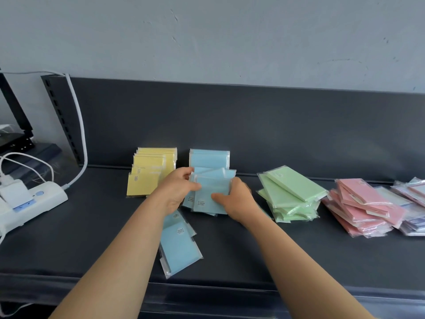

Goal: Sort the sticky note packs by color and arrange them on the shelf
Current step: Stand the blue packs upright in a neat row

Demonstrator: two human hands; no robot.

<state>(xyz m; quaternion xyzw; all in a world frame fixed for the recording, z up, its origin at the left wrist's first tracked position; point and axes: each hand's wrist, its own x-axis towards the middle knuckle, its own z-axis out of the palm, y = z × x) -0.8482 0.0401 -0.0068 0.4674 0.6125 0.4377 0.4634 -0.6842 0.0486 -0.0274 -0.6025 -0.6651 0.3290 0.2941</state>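
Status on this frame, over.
Left grip, right grip both on plastic-wrapped blue sticky note packs. Loose blue packs flat in front. Nothing blocking.

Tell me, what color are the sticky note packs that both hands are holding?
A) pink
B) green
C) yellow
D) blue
D: the left hand and the right hand both grip the blue packs, while the yellow packs, green packs and pink packs lie untouched to the sides.
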